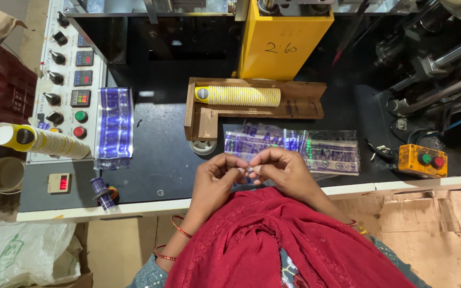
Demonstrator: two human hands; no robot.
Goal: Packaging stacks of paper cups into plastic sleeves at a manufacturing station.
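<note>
pinching a clear printed plastic sleeve (252, 169) at its near edge, both hands meet over the black worktop (161, 154): left hand (215, 178) & right hand (282, 172) each closed on the film w/ fingertips, thumbs nearly touching. sleeve looks thin, limp, slippery, prob. weightless; best taken right at the mouth edge, where the layers can be rubbed apart. just behind it lies a flat pile of same sleeves (316, 149). further back, a stack of yellow paper cups (241, 96) on its side in a wooden tray (305, 104). another cup stack (38, 140) rests at left by the control panel (68, 80), beside more sleeves (114, 125).
</note>
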